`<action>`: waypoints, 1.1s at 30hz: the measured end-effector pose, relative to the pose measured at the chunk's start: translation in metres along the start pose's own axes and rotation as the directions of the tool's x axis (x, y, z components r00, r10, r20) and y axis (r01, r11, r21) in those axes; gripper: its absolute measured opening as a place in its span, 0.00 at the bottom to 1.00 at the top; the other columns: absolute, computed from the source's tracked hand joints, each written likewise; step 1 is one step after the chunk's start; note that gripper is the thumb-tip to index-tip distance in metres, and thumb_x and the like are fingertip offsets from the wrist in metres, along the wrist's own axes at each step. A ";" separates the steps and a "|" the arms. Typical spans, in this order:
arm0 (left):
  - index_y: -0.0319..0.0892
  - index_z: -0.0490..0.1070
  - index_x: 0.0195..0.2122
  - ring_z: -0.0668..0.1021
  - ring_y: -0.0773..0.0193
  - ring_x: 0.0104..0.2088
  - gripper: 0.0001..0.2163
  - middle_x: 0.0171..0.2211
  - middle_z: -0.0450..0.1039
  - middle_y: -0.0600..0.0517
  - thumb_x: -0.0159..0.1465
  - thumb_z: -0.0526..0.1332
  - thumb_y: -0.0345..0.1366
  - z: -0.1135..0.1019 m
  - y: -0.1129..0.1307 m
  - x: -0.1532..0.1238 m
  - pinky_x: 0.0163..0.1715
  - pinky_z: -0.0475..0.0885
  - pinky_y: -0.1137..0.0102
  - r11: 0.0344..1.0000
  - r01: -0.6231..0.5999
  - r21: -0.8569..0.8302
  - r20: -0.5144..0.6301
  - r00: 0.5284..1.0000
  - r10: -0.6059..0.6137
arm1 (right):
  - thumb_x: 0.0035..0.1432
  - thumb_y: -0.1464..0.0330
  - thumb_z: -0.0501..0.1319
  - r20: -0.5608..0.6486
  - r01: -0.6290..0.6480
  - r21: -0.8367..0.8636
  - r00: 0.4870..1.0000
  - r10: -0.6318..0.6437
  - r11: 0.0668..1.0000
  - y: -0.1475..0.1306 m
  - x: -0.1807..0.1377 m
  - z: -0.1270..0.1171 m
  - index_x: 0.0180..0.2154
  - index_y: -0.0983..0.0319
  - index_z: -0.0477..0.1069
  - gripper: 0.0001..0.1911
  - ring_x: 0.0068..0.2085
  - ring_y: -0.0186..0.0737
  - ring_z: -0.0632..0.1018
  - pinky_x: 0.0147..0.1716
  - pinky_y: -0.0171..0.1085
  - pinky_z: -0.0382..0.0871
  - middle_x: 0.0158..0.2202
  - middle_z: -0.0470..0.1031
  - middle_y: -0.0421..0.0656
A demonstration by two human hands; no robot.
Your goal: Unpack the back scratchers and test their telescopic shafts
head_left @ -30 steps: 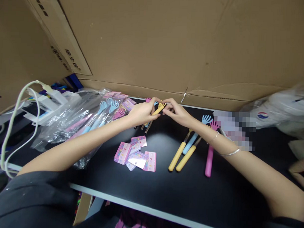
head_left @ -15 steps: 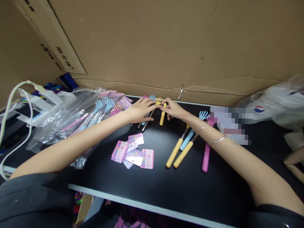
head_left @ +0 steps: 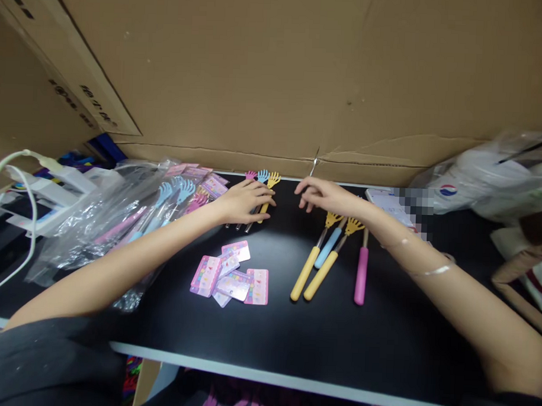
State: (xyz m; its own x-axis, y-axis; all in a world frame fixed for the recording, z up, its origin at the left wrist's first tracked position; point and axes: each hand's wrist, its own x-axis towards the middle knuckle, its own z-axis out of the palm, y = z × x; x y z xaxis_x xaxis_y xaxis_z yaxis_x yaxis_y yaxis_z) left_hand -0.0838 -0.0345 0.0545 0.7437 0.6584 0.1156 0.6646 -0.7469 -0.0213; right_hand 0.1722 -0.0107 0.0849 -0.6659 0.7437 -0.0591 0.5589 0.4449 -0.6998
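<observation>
My left hand (head_left: 247, 202) rests palm down, fingers spread, over several back scratchers at the back of the table. Their pink head (head_left: 250, 175), blue head (head_left: 263, 175) and yellow head (head_left: 274, 179) stick out beyond it, and its palm covers their middles. A yellow handle (head_left: 263, 213) lies beside the fingertips. To the right, my right hand (head_left: 327, 196) hovers with loosely bent fingers, apart and holding nothing. Nearest to it are two yellow back scratchers (head_left: 320, 277), a blue one (head_left: 328, 247) between them and a pink one (head_left: 361, 277), partly hidden by my forearm.
Printed cards (head_left: 257, 286) lie overlapping in front of my left hand. Clear plastic bags (head_left: 87, 226) with more back scratchers cover the left side. A cardboard wall (head_left: 240, 77) closes off the back. A bagged white cup (head_left: 467, 180) stands at the right, near a phone-like object (head_left: 389, 202).
My right hand has let go of the yellow handle and moved right. That handle now lies beside my left fingertips. My left hand stays over the group, and the view has shifted slightly.
</observation>
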 end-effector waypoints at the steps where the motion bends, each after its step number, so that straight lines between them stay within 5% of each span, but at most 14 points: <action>1: 0.45 0.70 0.51 0.64 0.55 0.59 0.19 0.57 0.67 0.48 0.65 0.54 0.49 -0.001 -0.001 0.001 0.60 0.52 0.58 1.000 -0.001 0.007 -0.007 1.000 0.001 | 0.60 0.70 0.55 0.047 0.108 -0.122 0.994 -0.103 0.987 0.001 -0.013 -0.002 0.42 0.61 0.66 0.08 0.35 0.37 0.77 0.37 0.37 0.69 0.34 0.77 0.43; 5: 0.46 0.73 0.45 0.66 0.56 0.56 0.14 0.53 0.70 0.50 0.64 0.58 0.46 -0.007 0.000 0.004 0.58 0.56 0.59 1.000 -0.020 0.019 -0.054 0.998 0.021 | 0.58 0.68 0.59 0.261 0.343 -0.389 0.931 -0.255 0.855 0.006 -0.052 0.000 0.39 0.60 0.73 0.07 0.46 0.43 0.72 0.46 0.43 0.65 0.41 0.74 0.46; 11: 0.46 0.73 0.43 0.70 0.58 0.52 0.12 0.45 0.74 0.49 0.67 0.55 0.44 -0.020 0.032 0.003 0.50 0.63 0.65 0.999 -0.031 -0.028 -0.109 0.994 0.028 | 0.57 0.69 0.61 0.245 0.400 -0.504 0.916 -0.318 0.766 0.008 -0.047 0.010 0.33 0.59 0.72 0.02 0.44 0.42 0.71 0.44 0.41 0.64 0.37 0.73 0.44; 14: 0.47 0.71 0.47 0.74 0.60 0.46 0.14 0.42 0.75 0.50 0.69 0.52 0.45 -0.031 0.057 -0.003 0.45 0.65 0.68 0.992 0.040 -0.123 -0.050 0.998 -0.046 | 0.60 0.69 0.59 0.214 0.422 -0.590 0.904 -0.371 0.689 -0.001 -0.039 0.011 0.34 0.61 0.70 0.03 0.40 0.41 0.73 0.41 0.38 0.63 0.34 0.74 0.44; 17: 0.46 0.65 0.52 0.77 0.64 0.36 0.15 0.36 0.76 0.54 0.69 0.50 0.45 -0.042 0.079 -0.012 0.36 0.66 0.71 0.952 0.141 -0.271 0.061 0.990 -0.129 | 0.64 0.67 0.54 0.110 0.391 -0.695 0.887 -0.448 0.604 -0.016 -0.039 0.012 0.36 0.62 0.69 0.07 0.35 0.39 0.73 0.36 0.37 0.62 0.31 0.74 0.44; 20: 0.46 0.63 0.52 0.77 0.65 0.31 0.15 0.32 0.76 0.56 0.70 0.48 0.45 -0.051 0.091 -0.018 0.29 0.63 0.73 0.927 0.252 -0.279 0.038 0.967 -0.251 | 0.66 0.65 0.50 0.020 0.313 -0.779 0.879 -0.477 0.544 -0.031 -0.048 0.013 0.40 0.62 0.68 0.10 0.31 0.37 0.73 0.32 0.36 0.59 0.31 0.75 0.43; 24: 0.45 0.69 0.42 0.77 0.64 0.32 0.18 0.31 0.75 0.54 0.71 0.43 0.47 -0.062 0.099 -0.016 0.26 0.59 0.74 0.964 0.231 -0.128 -0.066 0.968 -0.241 | 0.67 0.59 0.49 0.004 0.242 -0.871 0.873 -0.488 0.427 -0.052 -0.059 0.016 0.34 0.61 0.67 0.16 0.25 0.35 0.71 0.27 0.36 0.53 0.27 0.74 0.40; 28: 0.43 0.70 0.36 0.74 0.63 0.25 0.21 0.25 0.71 0.52 0.70 0.43 0.49 -0.073 0.111 -0.022 0.21 0.54 0.73 0.972 0.214 0.101 -0.138 0.970 -0.200 | 0.68 0.59 0.47 -0.035 0.198 -0.924 0.809 -0.587 0.327 -0.073 -0.073 0.018 0.28 0.60 0.66 0.20 0.20 0.32 0.66 0.24 0.36 0.50 0.19 0.68 0.37; 31: 0.43 0.70 0.33 0.72 0.65 0.22 0.22 0.22 0.70 0.52 0.71 0.41 0.48 -0.081 0.108 -0.050 0.20 0.53 0.71 0.972 0.181 0.148 -0.163 0.974 -0.156 | 0.68 0.63 0.48 -0.021 0.200 -0.943 0.763 -0.646 0.266 -0.068 -0.094 0.007 0.27 0.60 0.67 0.18 0.21 0.32 0.68 0.24 0.35 0.51 0.20 0.69 0.38; 33: 0.43 0.70 0.33 0.72 0.64 0.22 0.24 0.23 0.71 0.51 0.71 0.38 0.48 -0.085 0.095 -0.079 0.20 0.54 0.71 0.954 0.263 0.142 -0.166 0.957 -0.239 | 0.67 0.63 0.50 -0.104 0.090 -0.961 0.760 -0.642 0.262 -0.048 -0.113 -0.011 0.27 0.60 0.67 0.17 0.23 0.34 0.70 0.23 0.35 0.51 0.20 0.70 0.39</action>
State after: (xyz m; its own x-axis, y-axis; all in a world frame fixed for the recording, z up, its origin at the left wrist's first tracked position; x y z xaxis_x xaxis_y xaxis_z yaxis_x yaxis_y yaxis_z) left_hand -0.0856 -0.1651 0.1279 0.5409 0.7928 0.2807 0.8399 -0.5268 -0.1305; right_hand 0.2259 -0.1104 0.1328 -0.8131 0.3316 0.4784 0.5616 0.6629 0.4951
